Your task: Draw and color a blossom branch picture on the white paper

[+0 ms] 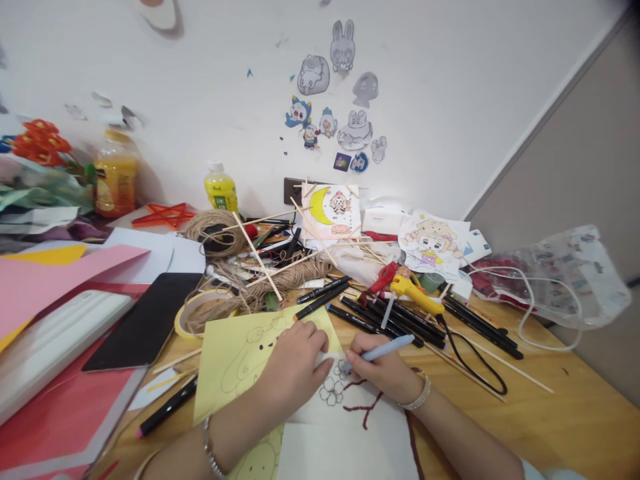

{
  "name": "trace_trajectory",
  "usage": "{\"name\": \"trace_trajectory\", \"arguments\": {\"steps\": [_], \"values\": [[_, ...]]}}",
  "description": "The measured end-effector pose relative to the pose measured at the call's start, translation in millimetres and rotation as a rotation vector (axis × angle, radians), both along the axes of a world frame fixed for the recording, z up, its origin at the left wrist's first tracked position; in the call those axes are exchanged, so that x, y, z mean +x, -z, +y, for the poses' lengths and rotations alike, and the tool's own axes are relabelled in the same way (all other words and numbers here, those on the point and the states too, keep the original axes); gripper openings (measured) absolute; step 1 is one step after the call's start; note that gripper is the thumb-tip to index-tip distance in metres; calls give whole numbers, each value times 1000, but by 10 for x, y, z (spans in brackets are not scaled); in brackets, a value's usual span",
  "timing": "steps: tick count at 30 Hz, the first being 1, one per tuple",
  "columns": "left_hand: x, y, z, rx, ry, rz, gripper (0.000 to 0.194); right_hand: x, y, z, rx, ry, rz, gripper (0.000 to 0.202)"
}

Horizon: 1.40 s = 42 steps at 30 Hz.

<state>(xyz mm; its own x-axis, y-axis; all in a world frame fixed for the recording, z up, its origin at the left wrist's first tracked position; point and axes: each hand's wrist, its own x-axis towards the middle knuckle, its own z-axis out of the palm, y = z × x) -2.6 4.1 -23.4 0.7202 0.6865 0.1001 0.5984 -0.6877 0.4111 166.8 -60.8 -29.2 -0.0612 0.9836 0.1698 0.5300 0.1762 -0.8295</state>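
My right hand (377, 369) is closed around a light blue pen (389, 347), its tip low over a sheet of white paper (345, 447). Black outlined flowers (331, 392) and a dark red branch (367, 408) are drawn on that sheet. At its upper left, my left hand (299, 363) has its fingers curled, with the white paper's edge between thumb and fingers. Under the left hand and forearm lies a yellow sheet (220, 347) with a line drawing, partly covered by the white one.
Black markers (320, 298) and a yellow glue gun (417, 295) lie beyond the hands. Twine (213, 230), a tape roll (183, 320) and thin sticks are scattered behind. A dark tablet (140, 320) lies left; a plastic bag (575, 280) right. Bottles stand by the wall.
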Motion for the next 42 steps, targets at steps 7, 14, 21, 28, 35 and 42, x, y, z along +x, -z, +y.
{"name": "trace_trajectory", "arguments": {"steps": [7,14,21,28,35,42], "values": [[-8,18,-2,-2,-11,-25,6,28,10,6,127,140,-10,35],[-28,-24,83,-109,-44,-143,7,187,-84,-69,339,350,109,26],[-116,-31,310,-364,-89,-372,11,204,-180,-103,364,288,172,20],[-255,-230,402,-332,-24,-442,16,173,-244,-106,367,262,166,27],[-448,-264,588,-388,-66,-584,32,238,-41,27,421,351,229,27],[-484,-265,600,-533,-79,-606,40,156,-63,57,200,212,457,30]]}}
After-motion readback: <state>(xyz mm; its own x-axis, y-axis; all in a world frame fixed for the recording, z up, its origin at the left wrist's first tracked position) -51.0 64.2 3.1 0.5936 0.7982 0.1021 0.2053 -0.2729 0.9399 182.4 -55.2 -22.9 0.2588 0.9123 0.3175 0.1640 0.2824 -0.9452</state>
